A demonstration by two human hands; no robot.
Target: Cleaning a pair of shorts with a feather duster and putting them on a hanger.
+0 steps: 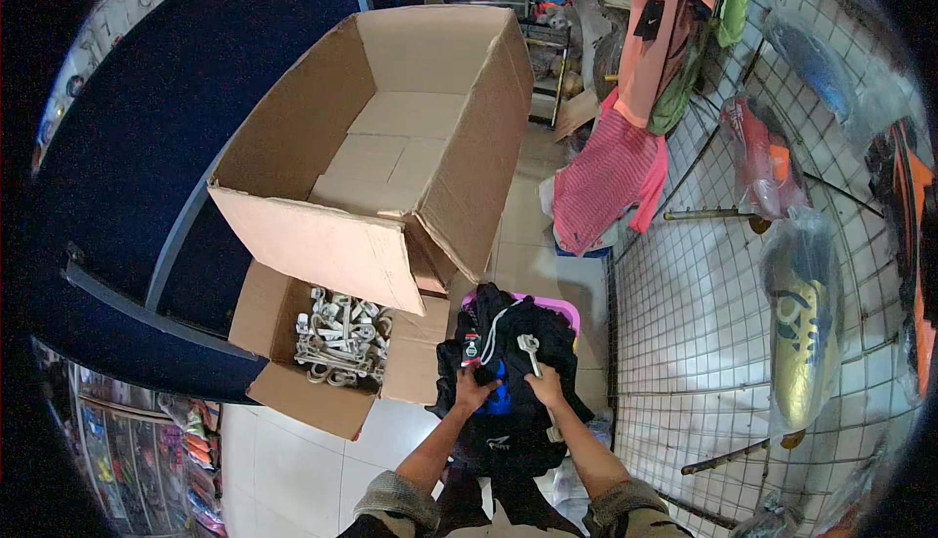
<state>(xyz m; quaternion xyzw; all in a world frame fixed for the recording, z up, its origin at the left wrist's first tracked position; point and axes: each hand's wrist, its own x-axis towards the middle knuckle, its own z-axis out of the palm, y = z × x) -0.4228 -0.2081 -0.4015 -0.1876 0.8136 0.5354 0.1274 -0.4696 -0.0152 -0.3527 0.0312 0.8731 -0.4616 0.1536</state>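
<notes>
My right hand [546,386] is closed around a whitish plastic clip hanger [527,347], whose far clip points away from me and whose other end shows below my wrist. Under it lies a pile of black garments [527,406] on a pink plastic basket [564,305]. My left hand [475,391] grips black cloth at the pile's left side, close to a red and black paper tag [471,349]. A blue patch [498,391] and a white drawstring [502,325] show on the cloth. Left of the pile, a small cardboard box [418,362] holds several clip hangers [344,333].
A large open cardboard box [469,171] stands ahead, its front flap over the small box. Along the right runs a wire grid [659,333] with protruding pegs and bagged shin guards [802,333]. Pink clothing [604,179] hangs ahead right. A dark blue panel [146,135] rises left.
</notes>
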